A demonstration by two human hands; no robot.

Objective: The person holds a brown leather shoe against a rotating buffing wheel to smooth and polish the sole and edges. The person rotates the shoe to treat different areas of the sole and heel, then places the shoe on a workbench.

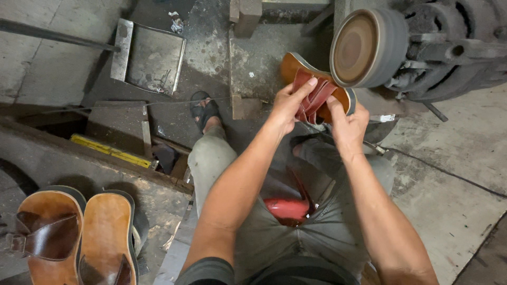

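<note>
We hold a sandal [311, 89] against the grinding wheel [364, 47].

Our left hand [289, 103] and right hand [346, 124] both grip it, steadying its edge beside the wheel.

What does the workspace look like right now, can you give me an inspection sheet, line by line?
Surface: dusty, stained concrete floor; person sits above it, legs apart.
Job's things: brown sandal with red straps, held against a round sanding wheel on a dark machine.
Clutter: two brown leather sandals lower left; metal tray; yellow bar; red piece between the thighs.
Grippers: left hand fingers over the straps; right hand gripping the sole's edge by the wheel.
Cables: one dark cable crossing the floor at right.
Surroundings: sandalled foot on the floor; metal rod upper left.
</note>
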